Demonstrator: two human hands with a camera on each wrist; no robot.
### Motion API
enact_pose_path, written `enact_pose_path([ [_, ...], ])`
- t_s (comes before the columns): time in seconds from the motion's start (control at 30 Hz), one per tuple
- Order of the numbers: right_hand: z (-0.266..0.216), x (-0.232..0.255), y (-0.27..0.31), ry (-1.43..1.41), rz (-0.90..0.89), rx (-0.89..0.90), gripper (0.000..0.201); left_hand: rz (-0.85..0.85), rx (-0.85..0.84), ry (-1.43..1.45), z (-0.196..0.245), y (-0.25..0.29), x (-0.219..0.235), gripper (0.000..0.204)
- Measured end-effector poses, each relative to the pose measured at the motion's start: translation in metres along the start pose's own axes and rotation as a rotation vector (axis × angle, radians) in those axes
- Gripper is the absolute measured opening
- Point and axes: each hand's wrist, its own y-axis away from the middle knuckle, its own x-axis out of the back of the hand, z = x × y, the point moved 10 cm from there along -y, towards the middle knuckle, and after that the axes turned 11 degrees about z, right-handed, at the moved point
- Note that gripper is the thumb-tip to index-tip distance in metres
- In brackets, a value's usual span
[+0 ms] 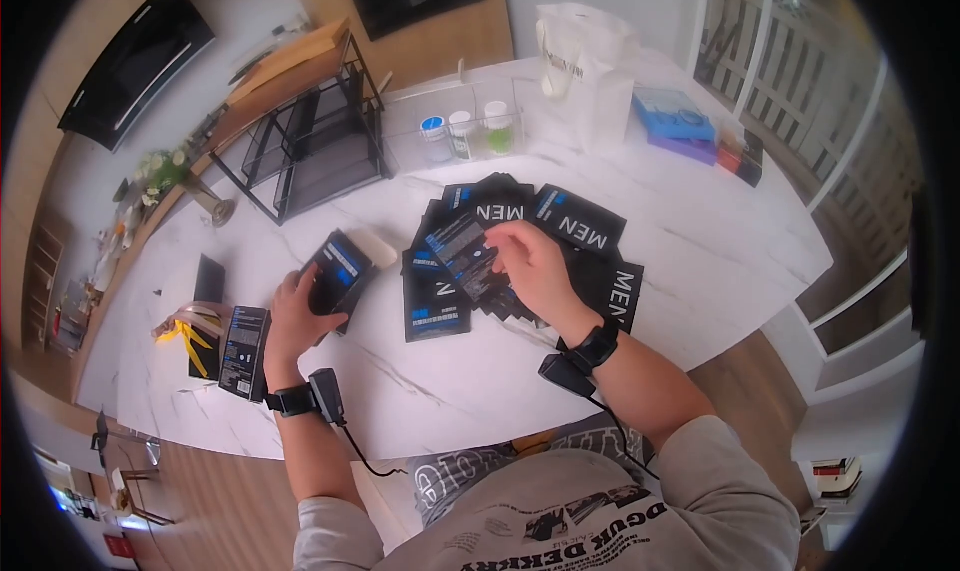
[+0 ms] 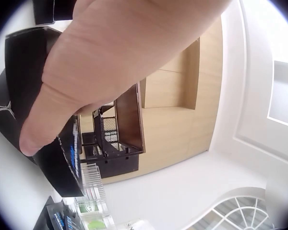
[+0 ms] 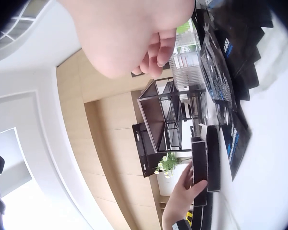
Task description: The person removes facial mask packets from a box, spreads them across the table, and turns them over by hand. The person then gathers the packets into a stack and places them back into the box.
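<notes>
My left hand grips a black box with blue and white print, thumb on one side and fingers on the other. In the left wrist view its thumb lies across the box. A pale flap or inner face shows at the box's far right. Over a fanned pile of black MEN packets hovers my right hand, its fingers loosely curled. Beneath its fingertips a packet lies back side up on the pile. The right wrist view shows these fingers with nothing between them, beside the tilted packet.
Left of my left hand stands another black box, near a yellow ribbon. Behind are a black mesh rack, a clear bin with bottles, a white bag and a blue box. A flower vase stands far left.
</notes>
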Motion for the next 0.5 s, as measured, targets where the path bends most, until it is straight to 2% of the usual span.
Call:
enact_pose_path([
  [0.07,-0.004,0.008,-0.005,-0.025,0.061,0.029,0.013,-0.003,-0.033,-0.155,-0.002,0.003,-0.005,0.088],
  [0.17,-0.004,0.019,-0.011,-0.015,0.124,0.053,0.014,0.188,-0.198,-0.226,0.028,0.007,0.015,0.07],
  [0.27,0.005,0.024,-0.02,0.076,0.123,-0.047,0.013,0.175,-0.138,0.253,0.076,0.001,0.027,0.048],
  [0.3,0.001,0.025,-0.025,0.233,0.099,0.062,0.014,0.203,-0.249,0.272,0.107,0.005,0.027,0.03],
  [0.33,0.002,0.028,-0.031,0.387,0.075,0.173,0.016,0.136,-0.3,0.286,0.128,0.013,0.009,0.033],
  [0.37,0.001,0.027,-0.033,0.541,0.053,0.287,0.019,-0.094,-0.218,0.374,0.143,0.018,-0.017,0.04],
  [0.5,0.031,0.018,-0.028,0.763,-0.104,0.127,0.04,-0.167,-0.343,0.15,0.162,0.04,-0.07,0.056],
])
